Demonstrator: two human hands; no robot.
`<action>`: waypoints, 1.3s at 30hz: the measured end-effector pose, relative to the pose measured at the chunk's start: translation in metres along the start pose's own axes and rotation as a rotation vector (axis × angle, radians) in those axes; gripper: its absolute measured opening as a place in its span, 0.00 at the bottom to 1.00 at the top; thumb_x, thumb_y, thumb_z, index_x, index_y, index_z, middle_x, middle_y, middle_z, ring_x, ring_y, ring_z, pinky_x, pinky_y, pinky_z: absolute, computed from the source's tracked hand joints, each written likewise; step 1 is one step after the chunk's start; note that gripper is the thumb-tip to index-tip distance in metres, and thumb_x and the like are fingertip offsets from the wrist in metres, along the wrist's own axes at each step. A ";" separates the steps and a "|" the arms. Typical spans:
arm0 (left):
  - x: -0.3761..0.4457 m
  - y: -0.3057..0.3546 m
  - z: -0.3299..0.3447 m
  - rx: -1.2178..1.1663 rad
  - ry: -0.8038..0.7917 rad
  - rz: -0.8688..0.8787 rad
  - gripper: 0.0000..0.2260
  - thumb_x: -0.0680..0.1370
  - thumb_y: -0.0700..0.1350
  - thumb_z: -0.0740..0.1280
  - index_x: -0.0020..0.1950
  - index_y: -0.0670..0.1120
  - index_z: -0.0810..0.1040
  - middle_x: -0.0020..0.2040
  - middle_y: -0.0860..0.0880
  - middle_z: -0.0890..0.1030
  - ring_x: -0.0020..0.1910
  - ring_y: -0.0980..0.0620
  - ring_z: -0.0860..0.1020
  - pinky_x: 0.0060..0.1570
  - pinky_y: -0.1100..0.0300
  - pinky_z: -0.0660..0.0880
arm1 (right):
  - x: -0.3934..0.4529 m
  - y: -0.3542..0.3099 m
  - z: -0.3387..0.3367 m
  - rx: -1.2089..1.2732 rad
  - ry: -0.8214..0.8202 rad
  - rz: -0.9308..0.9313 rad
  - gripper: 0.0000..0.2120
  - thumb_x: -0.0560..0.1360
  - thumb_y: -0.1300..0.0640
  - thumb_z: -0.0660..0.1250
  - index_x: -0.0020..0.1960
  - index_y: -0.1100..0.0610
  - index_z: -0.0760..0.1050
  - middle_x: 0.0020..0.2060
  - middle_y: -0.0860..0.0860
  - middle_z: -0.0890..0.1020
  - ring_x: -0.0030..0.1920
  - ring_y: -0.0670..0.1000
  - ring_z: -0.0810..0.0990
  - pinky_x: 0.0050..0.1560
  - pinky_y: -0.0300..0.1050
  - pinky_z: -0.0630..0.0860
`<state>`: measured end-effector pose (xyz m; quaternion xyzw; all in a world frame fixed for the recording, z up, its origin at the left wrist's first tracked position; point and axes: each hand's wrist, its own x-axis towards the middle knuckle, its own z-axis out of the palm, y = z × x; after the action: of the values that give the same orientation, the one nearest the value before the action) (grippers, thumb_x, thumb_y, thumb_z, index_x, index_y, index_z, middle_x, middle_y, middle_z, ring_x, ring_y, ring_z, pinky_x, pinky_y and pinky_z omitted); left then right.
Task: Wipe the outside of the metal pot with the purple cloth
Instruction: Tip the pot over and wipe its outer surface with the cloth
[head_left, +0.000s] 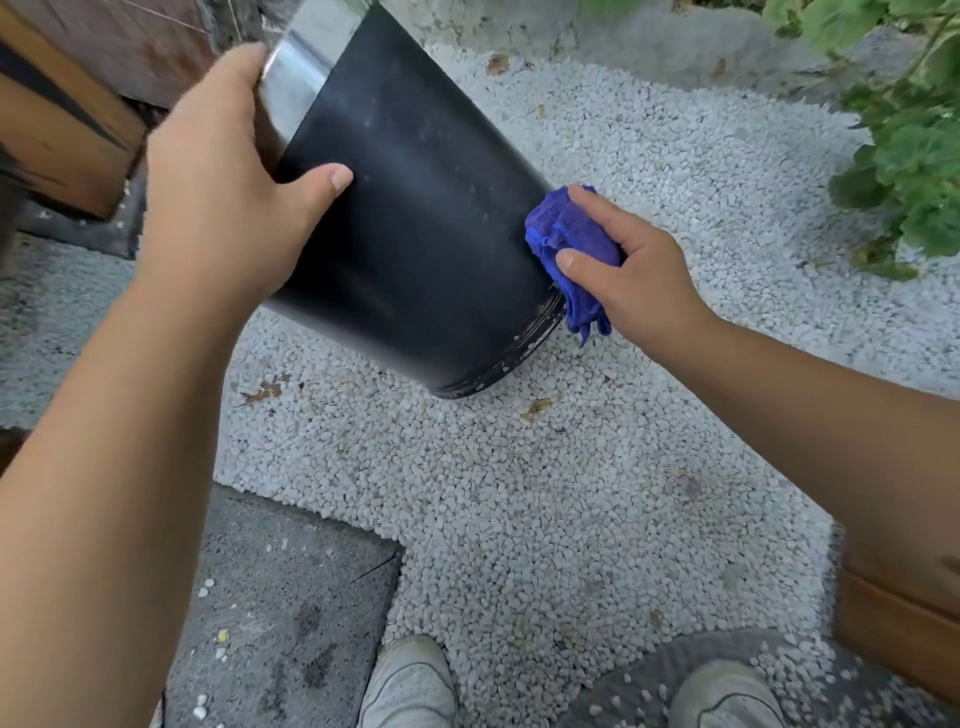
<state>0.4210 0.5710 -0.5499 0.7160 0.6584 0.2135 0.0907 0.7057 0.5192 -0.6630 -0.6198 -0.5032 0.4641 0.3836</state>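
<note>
A large black pot (415, 218) with a shiny metal band near its rim is tilted in the air above white gravel, its base pointing down to the right. My left hand (223, 187) grips the pot by its left side near the rim, thumb lying across the black wall. My right hand (634, 265) holds a bunched purple cloth (571, 244) and presses it against the pot's right side, close to the base. Part of the cloth hangs down below my fingers.
White gravel (519, 493) covers the ground. Dark paving slabs (291, 597) lie at lower left. Wooden planks (57, 130) stand at upper left and a wooden edge (893, 623) at lower right. A green plant (904, 130) grows at upper right. My shoes (410, 686) show at the bottom.
</note>
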 end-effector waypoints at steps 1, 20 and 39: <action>0.001 -0.001 0.000 0.036 -0.016 0.042 0.29 0.73 0.53 0.72 0.72 0.49 0.70 0.58 0.47 0.80 0.58 0.44 0.76 0.56 0.54 0.70 | 0.003 0.001 0.000 0.018 0.006 0.010 0.26 0.72 0.53 0.71 0.69 0.42 0.73 0.64 0.39 0.77 0.62 0.37 0.76 0.64 0.40 0.74; 0.007 0.010 0.020 0.065 -0.060 0.021 0.38 0.76 0.55 0.70 0.81 0.57 0.54 0.61 0.40 0.76 0.62 0.41 0.73 0.56 0.50 0.69 | -0.031 0.018 0.023 0.108 0.139 0.085 0.26 0.75 0.56 0.70 0.72 0.45 0.69 0.71 0.47 0.72 0.66 0.40 0.73 0.66 0.36 0.70; -0.016 -0.008 0.000 -0.004 -0.100 -0.093 0.20 0.73 0.51 0.75 0.57 0.49 0.69 0.49 0.49 0.75 0.47 0.48 0.71 0.43 0.59 0.63 | -0.015 0.012 0.021 0.170 0.164 0.122 0.26 0.72 0.58 0.71 0.69 0.49 0.74 0.54 0.34 0.80 0.55 0.36 0.80 0.58 0.37 0.76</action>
<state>0.4134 0.5562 -0.5561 0.6942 0.6851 0.1747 0.1348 0.6882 0.5021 -0.6770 -0.6503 -0.3905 0.4752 0.4458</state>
